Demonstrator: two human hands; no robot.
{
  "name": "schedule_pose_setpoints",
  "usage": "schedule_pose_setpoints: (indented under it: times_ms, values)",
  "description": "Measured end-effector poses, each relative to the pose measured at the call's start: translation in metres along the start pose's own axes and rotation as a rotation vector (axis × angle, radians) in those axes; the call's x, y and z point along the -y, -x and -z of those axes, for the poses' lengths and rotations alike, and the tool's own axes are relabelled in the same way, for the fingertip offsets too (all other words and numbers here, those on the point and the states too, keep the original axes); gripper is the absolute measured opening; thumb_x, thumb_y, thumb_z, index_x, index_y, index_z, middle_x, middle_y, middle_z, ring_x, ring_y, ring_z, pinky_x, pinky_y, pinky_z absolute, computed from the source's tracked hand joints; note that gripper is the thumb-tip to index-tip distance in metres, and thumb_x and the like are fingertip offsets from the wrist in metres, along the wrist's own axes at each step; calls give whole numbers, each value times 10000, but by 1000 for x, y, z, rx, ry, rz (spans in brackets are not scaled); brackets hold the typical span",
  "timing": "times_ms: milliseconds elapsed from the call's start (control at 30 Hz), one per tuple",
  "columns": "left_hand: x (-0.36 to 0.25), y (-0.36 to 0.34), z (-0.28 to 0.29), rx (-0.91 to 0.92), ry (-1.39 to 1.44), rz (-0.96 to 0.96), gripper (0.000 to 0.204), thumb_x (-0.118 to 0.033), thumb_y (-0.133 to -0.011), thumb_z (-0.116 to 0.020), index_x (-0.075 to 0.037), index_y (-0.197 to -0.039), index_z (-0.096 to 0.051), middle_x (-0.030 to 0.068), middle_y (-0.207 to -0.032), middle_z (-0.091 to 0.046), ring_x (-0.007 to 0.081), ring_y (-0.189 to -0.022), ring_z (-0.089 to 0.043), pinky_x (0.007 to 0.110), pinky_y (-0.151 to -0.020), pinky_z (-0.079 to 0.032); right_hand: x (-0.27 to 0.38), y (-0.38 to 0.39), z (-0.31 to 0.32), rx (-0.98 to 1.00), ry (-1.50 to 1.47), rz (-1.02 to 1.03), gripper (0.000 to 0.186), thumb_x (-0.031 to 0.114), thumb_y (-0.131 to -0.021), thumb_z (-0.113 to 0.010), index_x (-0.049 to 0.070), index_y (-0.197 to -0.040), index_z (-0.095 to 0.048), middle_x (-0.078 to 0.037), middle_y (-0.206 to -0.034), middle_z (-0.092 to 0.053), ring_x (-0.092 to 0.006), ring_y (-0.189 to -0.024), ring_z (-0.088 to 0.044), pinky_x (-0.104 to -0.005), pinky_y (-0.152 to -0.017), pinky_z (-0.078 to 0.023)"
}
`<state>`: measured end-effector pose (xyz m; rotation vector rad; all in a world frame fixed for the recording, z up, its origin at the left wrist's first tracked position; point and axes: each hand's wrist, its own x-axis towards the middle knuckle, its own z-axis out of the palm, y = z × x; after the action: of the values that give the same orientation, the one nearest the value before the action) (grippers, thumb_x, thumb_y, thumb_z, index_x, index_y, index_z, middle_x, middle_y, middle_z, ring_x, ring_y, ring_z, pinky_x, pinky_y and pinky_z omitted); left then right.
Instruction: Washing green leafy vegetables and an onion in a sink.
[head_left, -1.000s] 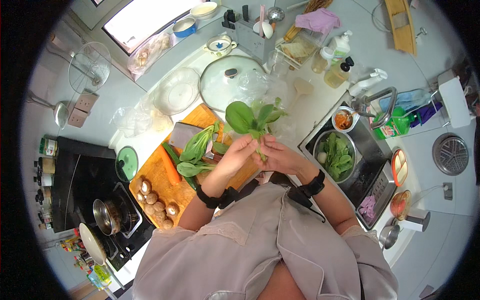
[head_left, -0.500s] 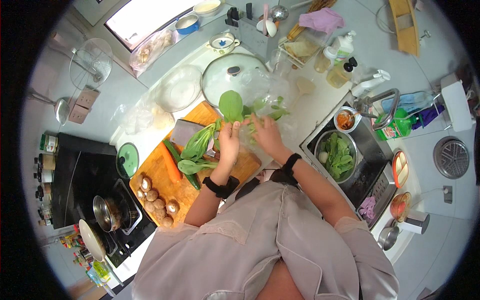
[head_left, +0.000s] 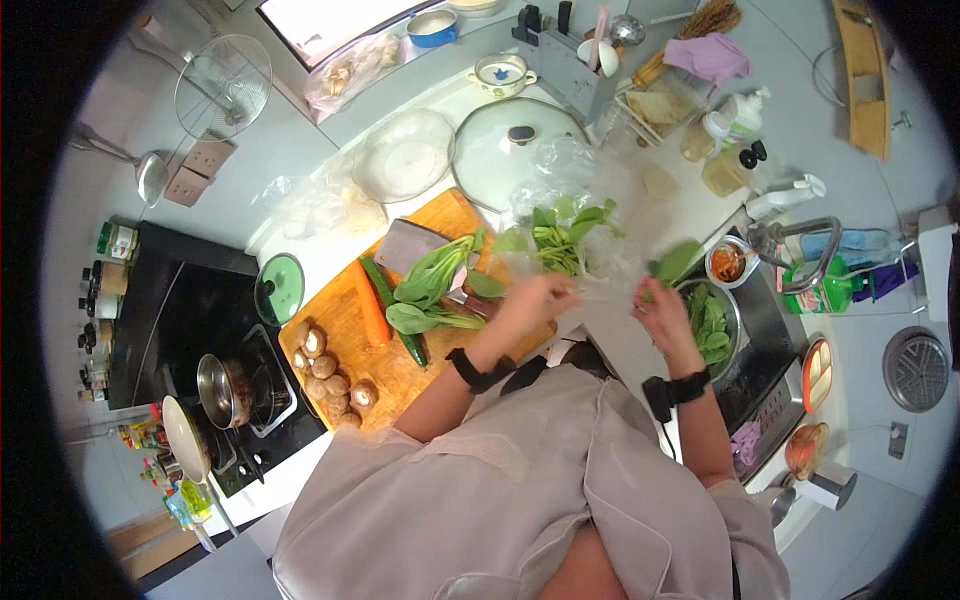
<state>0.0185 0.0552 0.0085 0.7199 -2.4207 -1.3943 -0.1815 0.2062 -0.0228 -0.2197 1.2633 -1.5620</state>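
The right hand (head_left: 665,318) stands right of the middle, above the worktop, its fingers drawn together on the lower end of a blurred leaf (head_left: 678,262). From that grip the leaf points to the far right, its long axis slanting away from the body.

Just to the right of this hand, in the sink (head_left: 768,345), sits the bowl (head_left: 738,318) with more greens (head_left: 710,325) in it; the leaf's tip hangs near the bowl's far rim, seemingly above it. The right hand is by far the nearer to the bowl.

The left hand (head_left: 540,300) is well apart, at the near right end of the board (head_left: 440,385). Its fingers are loosely curled in a narrow grip; I cannot tell whether they pinch anything. Left of it, loose greens (head_left: 432,272) lie on the board.

Beyond and between the hands is the clear bag (head_left: 612,258), with a bunch (head_left: 556,245) at its opening, stems toward the body. Farther back rests the glass lid (head_left: 500,165).
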Motion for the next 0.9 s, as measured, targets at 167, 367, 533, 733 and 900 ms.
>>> schedule_pose_setpoints:
  times_ms: [167, 367, 533, 733, 900]
  values:
    - [95, 1, 57, -542, -527, 202, 173, -187, -717, -633, -68, -841, -615, 114, -793, -598, 256, -741, -564, 352, -631, -436, -12, 4, 161, -330, 180, -120, 320, 244, -843, -536, -14, -1015, -456, -83, -902, -528, -152, -722, -497, -264, -598, -396]
    - [137, -2, 72, -487, -860, 399, 193, -256, -714, -614, -120, -850, -611, 75, -921, -548, 261, -908, -482, 426, -751, -340, -41, -6, 241, -583, 1071, -366, 715, 382, -793, -563, -94, -1246, -280, -229, -1223, -398, -317, -1096, -413, -380, -861, -370]
    - [134, 1, 77, -341, -589, 443, 161, -242, -752, -583, -109, -841, -579, 49, -865, -568, 239, -883, -496, 393, -758, -299, -5, -20, 130, -338, 1248, 174, 552, 310, -799, -561, -55, -1184, -411, -223, -1138, -478, -287, -994, -508, -352, -827, -409]
    - [74, 26, 83, -524, -540, 87, 90, -161, -761, -582, -100, -816, -546, 19, -896, -577, 223, -891, -492, 395, -780, -281, 44, 8, -30, 114, 926, 287, 257, 174, -845, -516, 34, -1060, -531, -95, -935, -587, -155, -798, -559, -275, -706, -451]
    - [13, 43, 75, -568, -759, -278, 67, -144, -735, -574, -130, -791, -540, -10, -928, -569, 188, -922, -481, 429, -870, -260, 28, 23, -103, 351, 744, 360, 291, 190, -880, -469, 29, -1123, -476, -57, -922, -563, -108, -816, -546, -215, -665, -429]
